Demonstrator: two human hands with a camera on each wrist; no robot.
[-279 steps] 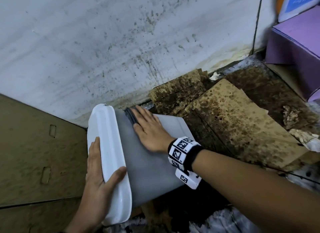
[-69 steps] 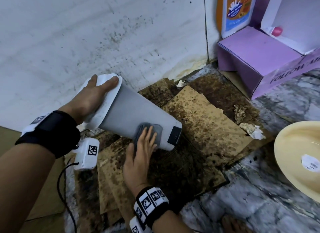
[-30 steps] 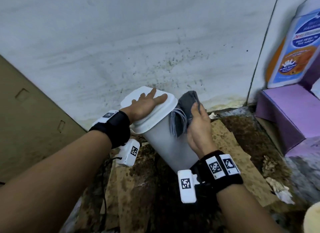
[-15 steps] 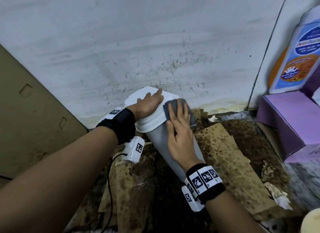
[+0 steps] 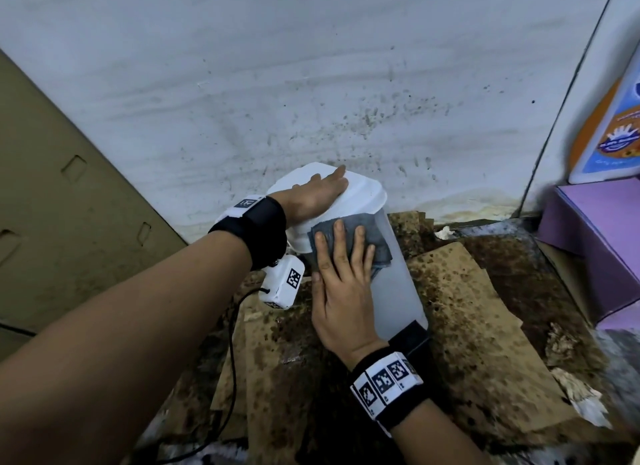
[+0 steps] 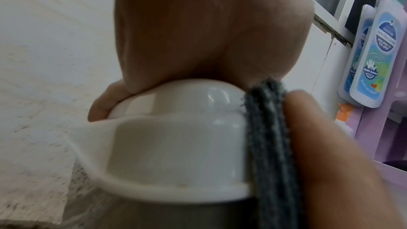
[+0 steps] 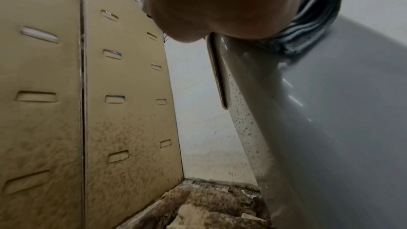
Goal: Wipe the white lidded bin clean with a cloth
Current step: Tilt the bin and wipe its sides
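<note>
Cloth [image 5: 349,237], folded grey fabric, smooth bin [image 5: 391,288]

We count one white lidded bin [image 5: 391,284], with one white lid [image 5: 363,201] on top and one black tab [image 5: 410,336] at its lower end. There is one grey cloth [image 5: 375,236], folded. We see two hands: one left hand [image 5: 318,194] and one right hand [image 5: 343,291], and each wrist carries one black band, so two bands. Four fingers [image 5: 341,243] of the right hand lie across the cloth. One purple box [image 5: 595,243] is in view at the right, and one orange and blue bottle [image 5: 609,132] above it. The left wrist view shows two such bottles [image 6: 372,55] side by side. One tan slotted panel [image 5: 62,201] is at the left.
</note>
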